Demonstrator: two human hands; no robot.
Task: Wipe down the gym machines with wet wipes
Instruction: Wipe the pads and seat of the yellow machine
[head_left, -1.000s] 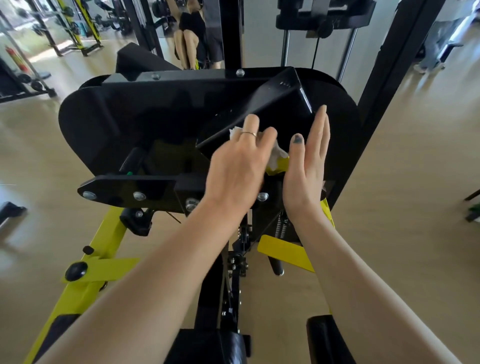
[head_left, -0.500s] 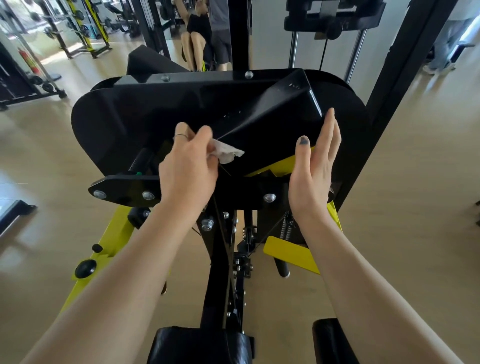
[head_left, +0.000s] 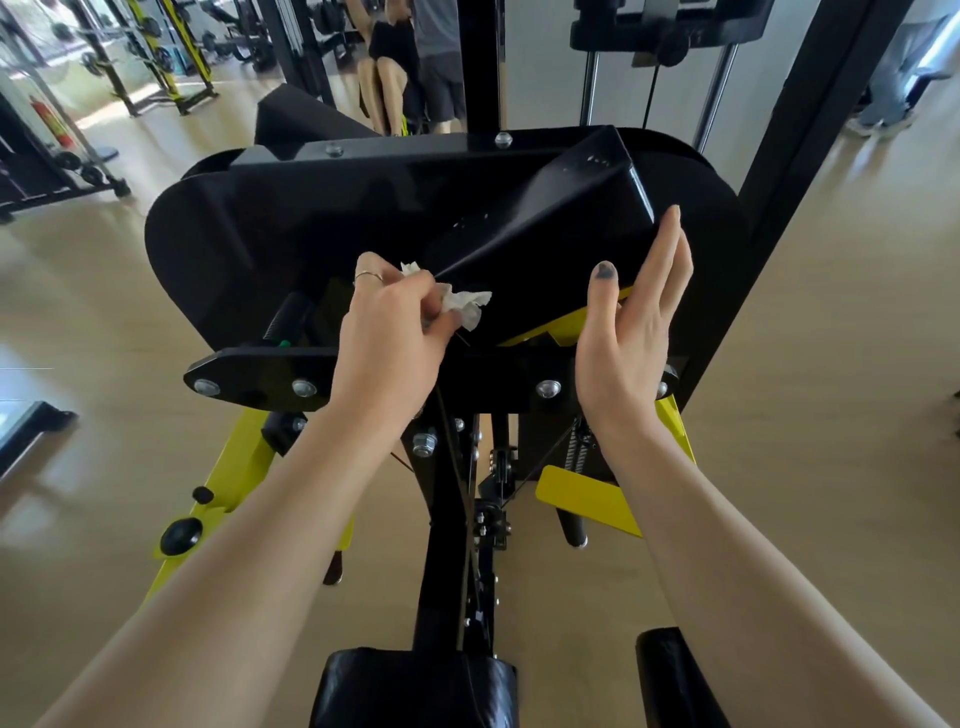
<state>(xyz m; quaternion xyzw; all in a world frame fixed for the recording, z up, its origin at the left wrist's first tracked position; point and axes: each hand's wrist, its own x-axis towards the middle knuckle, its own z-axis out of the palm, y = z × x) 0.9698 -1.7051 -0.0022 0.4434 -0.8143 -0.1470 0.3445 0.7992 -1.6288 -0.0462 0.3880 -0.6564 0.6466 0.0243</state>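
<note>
A black and yellow gym machine stands in front of me, its glossy black plate (head_left: 322, 218) facing up. My left hand (head_left: 389, 332) pinches a crumpled white wet wipe (head_left: 462, 304) against the lower edge of the slanted black bar (head_left: 545, 218) near the plate's middle. My right hand (head_left: 631, 332) is flat, fingers straight, its palm side against the right end of that bar; the thumb points up.
Yellow frame arms (head_left: 228, 488) run down left and right, with a black seat pad (head_left: 415, 686) at the bottom. A black upright post (head_left: 810, 130) rises at right. People (head_left: 415, 67) and other machines (head_left: 156, 57) stand in the background on the wood floor.
My left hand slid the wipe leftward along the black bar, from beside the right hand to the plate's middle. The right hand stayed on the bar's right end.
</note>
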